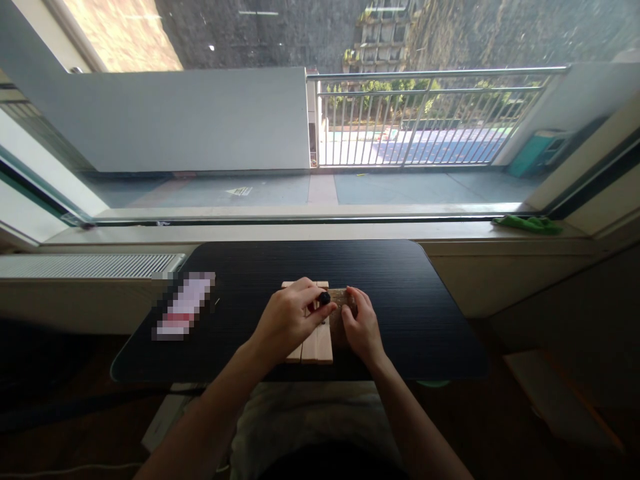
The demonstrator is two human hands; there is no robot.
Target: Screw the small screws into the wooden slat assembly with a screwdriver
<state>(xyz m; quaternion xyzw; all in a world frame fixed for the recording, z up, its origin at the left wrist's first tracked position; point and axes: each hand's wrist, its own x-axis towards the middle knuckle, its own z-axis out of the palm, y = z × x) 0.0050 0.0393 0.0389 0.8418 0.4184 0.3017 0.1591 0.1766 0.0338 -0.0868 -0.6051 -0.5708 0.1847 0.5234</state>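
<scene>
My left hand [290, 319] is closed, pinching a small tool with a round black end [325, 298] and a bit of red below it. I see it nearly end-on, so its kind is unclear. Beneath that hand lie pale wooden slats [317, 348] side by side, with a dark spot on the right slat near my fingertips. Against their right side rests a brown, speckled flat piece [341, 333]. My right hand [364, 327] is closed on this piece's right edge, thumb and fingers curled around it.
Everything rests on a dark table [240, 267] with rounded corners. A blurred-out pink and white item [185, 307] lies at its left, near a thin small stick [217, 304]. A radiator [90, 265] and window sill border the table; a green cloth [527, 224] sits on the sill.
</scene>
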